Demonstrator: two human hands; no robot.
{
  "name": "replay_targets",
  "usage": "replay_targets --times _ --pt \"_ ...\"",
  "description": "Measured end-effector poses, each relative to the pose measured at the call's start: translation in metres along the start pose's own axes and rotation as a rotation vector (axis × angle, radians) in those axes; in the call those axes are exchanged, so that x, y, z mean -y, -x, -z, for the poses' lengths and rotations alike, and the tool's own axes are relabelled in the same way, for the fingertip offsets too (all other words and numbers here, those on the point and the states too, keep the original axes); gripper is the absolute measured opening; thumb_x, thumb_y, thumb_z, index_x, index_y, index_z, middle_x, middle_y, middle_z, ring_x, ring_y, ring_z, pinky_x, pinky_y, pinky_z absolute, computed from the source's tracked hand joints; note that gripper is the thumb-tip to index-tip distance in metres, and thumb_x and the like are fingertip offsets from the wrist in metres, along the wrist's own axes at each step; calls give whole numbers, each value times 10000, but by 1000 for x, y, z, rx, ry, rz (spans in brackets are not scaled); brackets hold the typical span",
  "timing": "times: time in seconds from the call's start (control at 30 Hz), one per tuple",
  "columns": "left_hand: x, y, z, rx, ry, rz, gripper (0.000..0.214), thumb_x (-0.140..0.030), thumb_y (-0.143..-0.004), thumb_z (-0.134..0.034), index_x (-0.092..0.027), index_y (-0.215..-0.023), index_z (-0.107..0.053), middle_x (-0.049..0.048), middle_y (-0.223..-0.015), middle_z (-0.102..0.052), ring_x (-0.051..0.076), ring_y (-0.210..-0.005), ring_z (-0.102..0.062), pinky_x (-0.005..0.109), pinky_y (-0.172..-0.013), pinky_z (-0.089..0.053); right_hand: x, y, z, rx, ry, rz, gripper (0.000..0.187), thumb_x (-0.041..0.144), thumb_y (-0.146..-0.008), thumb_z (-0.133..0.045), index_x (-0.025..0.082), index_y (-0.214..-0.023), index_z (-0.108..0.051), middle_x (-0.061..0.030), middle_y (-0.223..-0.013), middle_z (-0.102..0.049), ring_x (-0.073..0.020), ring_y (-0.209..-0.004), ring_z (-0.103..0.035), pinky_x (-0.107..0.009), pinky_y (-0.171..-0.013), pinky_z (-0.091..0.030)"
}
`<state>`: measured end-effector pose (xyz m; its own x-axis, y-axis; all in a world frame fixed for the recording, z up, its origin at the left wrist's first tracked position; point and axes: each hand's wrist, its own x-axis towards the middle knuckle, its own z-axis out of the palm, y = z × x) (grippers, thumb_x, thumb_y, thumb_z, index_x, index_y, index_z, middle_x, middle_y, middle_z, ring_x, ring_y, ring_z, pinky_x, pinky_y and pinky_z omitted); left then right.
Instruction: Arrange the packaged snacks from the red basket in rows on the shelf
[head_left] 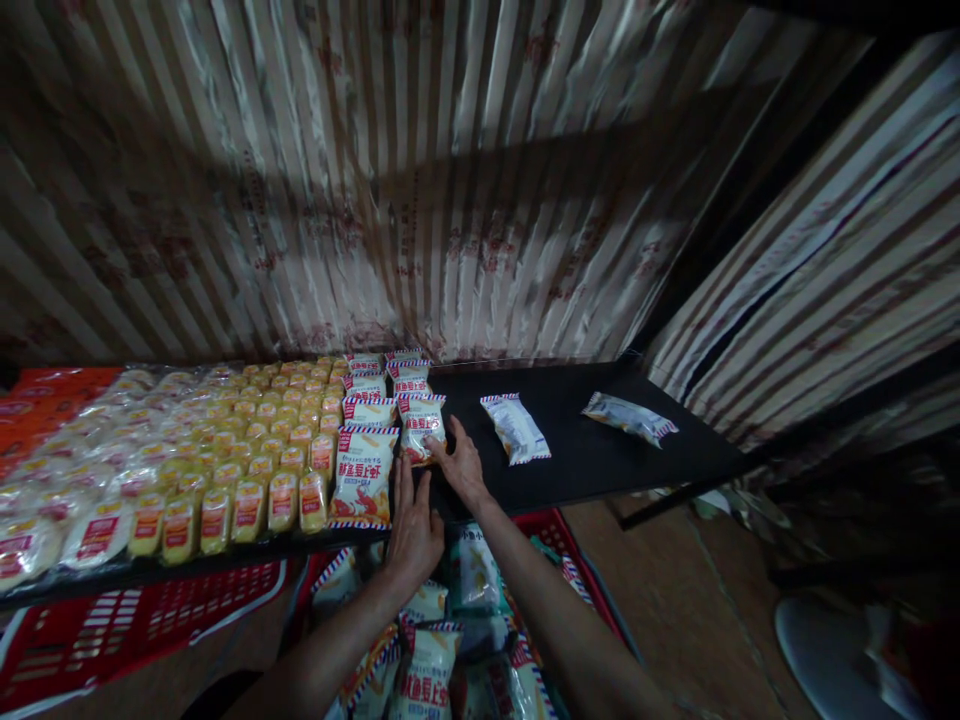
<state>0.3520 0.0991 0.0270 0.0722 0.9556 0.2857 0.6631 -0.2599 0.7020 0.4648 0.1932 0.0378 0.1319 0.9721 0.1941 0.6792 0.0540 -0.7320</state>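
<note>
A white snack packet (421, 425) with red lettering and a striped edge lies in the second column of packets on the black table (559, 480). My right hand (461, 468) grips its right side, thumb on the front and fingers along the edge. My left hand (416, 535) has its fingers stretched out, their tips touching the packet's lower edge; it grasps nothing. To the left, a larger-looking packet (363, 478) of the same kind fronts a column of similar ones. Another matching packet (410, 376) sits behind the one under my hands.
Rows of yellow wrapped cakes (247, 505) and pale wrapped buns (97, 530) fill the table's left. Two packets lie apart on the right, one nearer (516, 430) and one farther (631, 417). Below my arms stands a red basket (559, 530) of packets; a striped curtain (465, 200) hangs behind.
</note>
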Motion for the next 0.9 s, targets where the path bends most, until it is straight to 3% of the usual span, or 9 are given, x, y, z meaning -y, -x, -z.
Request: replay_targets --times 0.3,0.43,0.7,0.9 --pt "4 21 -1 -10 24 -10 522 -76 -751 -433 -84 -1270 -492 143 -1547 -161 245 -1432 -86 451 -1150 -223 5 17 4 5 3 1 613 452 -841 -518 114 -1346 -441 -160 -1232 -605 -269 -1158 -552 -398 -977 -429" --pt "4 25 -5 -25 64 20 537 -87 -751 -436 -105 -1286 -481 127 -1542 -196 244 -1426 -129 447 -1150 -224 7 20 6 8 -1 -11 607 438 -849 -497 79 -1335 -450 -175 -1202 -622 -271 -1132 -574 -389 -971 -438" --pt "-9 -14 -8 -157 73 117 599 -126 -768 -424 -65 -1361 -367 184 -1519 -234 261 -1425 -126 475 -1154 -187 9 7 2 -1 -81 -30 616 451 -831 -518 97 -1332 -461 -161 -1194 -630 -268 -1119 -584 -393 -957 -448" --pt "-7 -31 -22 -217 87 189 613 -136 -757 -442 -81 -1361 -351 187 -1467 -344 279 -1400 -223 486 -1137 -232 3 -3 0 25 -281 33 475 376 -799 -563 200 -1240 -544 -71 -1096 -688 -223 -939 -661 -365 -853 -511"
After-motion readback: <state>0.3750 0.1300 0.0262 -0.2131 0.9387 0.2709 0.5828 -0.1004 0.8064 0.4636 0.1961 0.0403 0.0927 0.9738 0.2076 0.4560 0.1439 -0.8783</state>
